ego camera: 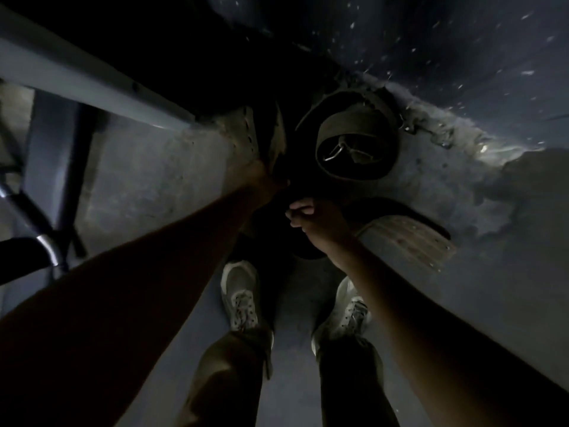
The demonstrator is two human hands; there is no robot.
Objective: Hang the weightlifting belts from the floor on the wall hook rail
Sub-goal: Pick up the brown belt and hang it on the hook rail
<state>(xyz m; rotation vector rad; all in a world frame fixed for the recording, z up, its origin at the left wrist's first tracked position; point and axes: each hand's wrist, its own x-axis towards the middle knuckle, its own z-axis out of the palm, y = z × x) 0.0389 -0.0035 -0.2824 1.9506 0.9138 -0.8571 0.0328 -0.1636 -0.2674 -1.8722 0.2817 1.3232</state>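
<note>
Scene: A dim floor (pixel 138 186) is seen from above, with both bare arms stretched down toward a heap of weightlifting belts at the foot of a dark wall.
Landmark: A coiled belt (pixel 357 143) is laid on the floor, its metal buckle (pixel 334 152) caught in the light inside the coil.
Left hand: The left hand (pixel 261 177) is seen just left of the coiled belt, pressed against a pale belt (pixel 249 134) with rows of punched holes. Its fingers are lost in shadow, so it cannot be told whether anything is gripped.
Right hand: The right hand (pixel 311 217) is shown just below the coiled belt, fingers curled tight around the dark edge of a black belt (pixel 277 226) that is spread beneath it.
Third pale belt: A perforated tan belt end (pixel 409 238) is laid flat below and to the right of the coiled belt, just beside the right wrist.
Feet: Two light lace-up trainers, the left shoe (pixel 240 294) and the right shoe (pixel 348 309), are planted well below the coiled belt, with olive trouser legs (pixel 228 374) above them.
Surroundings: A grey metal beam (pixel 92 78) is run diagonally to the upper left of the coiled belt; a chromed tube frame (pixel 46 241) is seen far to its lower left.
Floor edge: Crumbled, pale debris (pixel 431 124) is scattered along the wall line to the right of the coiled belt.
</note>
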